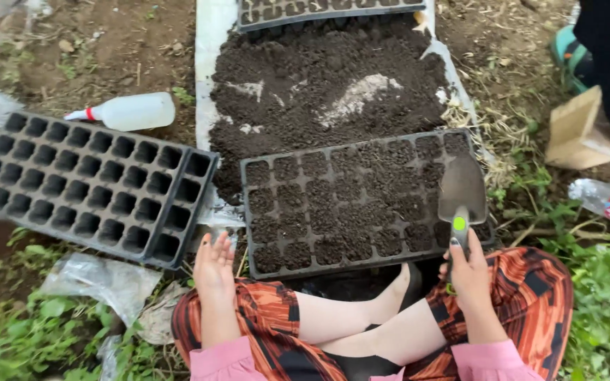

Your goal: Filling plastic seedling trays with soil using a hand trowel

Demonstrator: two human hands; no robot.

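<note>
Since my right hand (471, 274) grips the trowel (462, 197) blade-flat over the right end of the soil-filled seed tray (361, 201) near my knees, my left hand (213, 267) hovers open at its near-left corner, beside the empty tray (93, 187), soil heap (330, 92) beyond.

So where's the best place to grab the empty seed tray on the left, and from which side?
Probably by the long near rim of the empty seed tray, coming from the person's side with the free left hand. That edge lies bare and closest; the far side is crowded by the white squeeze bottle, and the thin cell walls look flimsy for pinching.
</note>
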